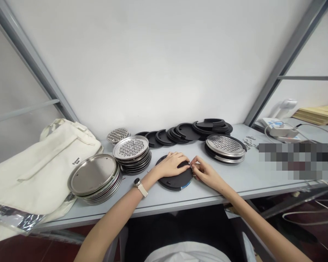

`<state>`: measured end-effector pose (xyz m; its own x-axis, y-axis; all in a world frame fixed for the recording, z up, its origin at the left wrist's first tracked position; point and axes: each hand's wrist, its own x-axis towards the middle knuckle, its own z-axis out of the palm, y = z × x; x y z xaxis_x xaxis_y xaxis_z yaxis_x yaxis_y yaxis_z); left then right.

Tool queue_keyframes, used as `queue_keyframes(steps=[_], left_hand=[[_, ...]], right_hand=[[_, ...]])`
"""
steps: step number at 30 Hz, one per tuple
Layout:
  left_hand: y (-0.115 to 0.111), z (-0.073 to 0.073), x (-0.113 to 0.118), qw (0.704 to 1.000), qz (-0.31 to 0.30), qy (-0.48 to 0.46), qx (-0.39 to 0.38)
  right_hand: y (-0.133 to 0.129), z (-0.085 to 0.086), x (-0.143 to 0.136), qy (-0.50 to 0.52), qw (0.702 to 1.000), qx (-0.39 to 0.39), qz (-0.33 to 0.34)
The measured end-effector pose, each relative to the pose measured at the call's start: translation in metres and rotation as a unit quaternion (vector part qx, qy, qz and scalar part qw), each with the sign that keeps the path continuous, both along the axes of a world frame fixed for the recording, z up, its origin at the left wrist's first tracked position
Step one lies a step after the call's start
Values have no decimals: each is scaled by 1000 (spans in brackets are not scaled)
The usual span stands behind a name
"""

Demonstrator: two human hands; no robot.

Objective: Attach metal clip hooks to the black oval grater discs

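Note:
A black round base with a raised rim lies flat on the grey table in front of me, a short blue strip showing at its front right edge. My left hand rests over its top, fingers and thumb closed toward the right rim and holding it. At that same rim, my right hand pinches a small shiny metal piece, mostly hidden by the fingertips. To the left stand a stack of metal grater discs and a stack of smooth round metal plates.
Several black round bases line the wall. Grater plates on black bases sit to the right, near small metal pieces. A cream cloth bag covers the table's left end. A white device with cables stands far right.

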<state>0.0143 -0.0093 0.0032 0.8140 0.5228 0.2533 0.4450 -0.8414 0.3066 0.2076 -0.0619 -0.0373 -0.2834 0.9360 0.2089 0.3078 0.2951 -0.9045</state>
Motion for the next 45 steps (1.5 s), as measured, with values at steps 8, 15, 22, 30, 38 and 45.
queue_keyframes(steps=[8,15,22,30,38,45], left_hand=[[-4,0,0,1000,-25,-2,-5],[-9,4,-2,998,16,-15,-50],[-11,9,-2,999,10,-3,-48],[-10,8,-1,1000,11,8,-20],[-11,9,-1,1000,6,11,-13],[-13,13,-1,1000,7,14,-26]], right_hand=[[0,4,-1,22,999,5,-24],[-3,8,-3,-38,999,17,-22],[-3,11,-3,-77,996,48,-19],[0,5,0,-60,994,75,-50],[3,7,2,-20,996,71,-56],[11,-3,4,70,996,23,-47]])
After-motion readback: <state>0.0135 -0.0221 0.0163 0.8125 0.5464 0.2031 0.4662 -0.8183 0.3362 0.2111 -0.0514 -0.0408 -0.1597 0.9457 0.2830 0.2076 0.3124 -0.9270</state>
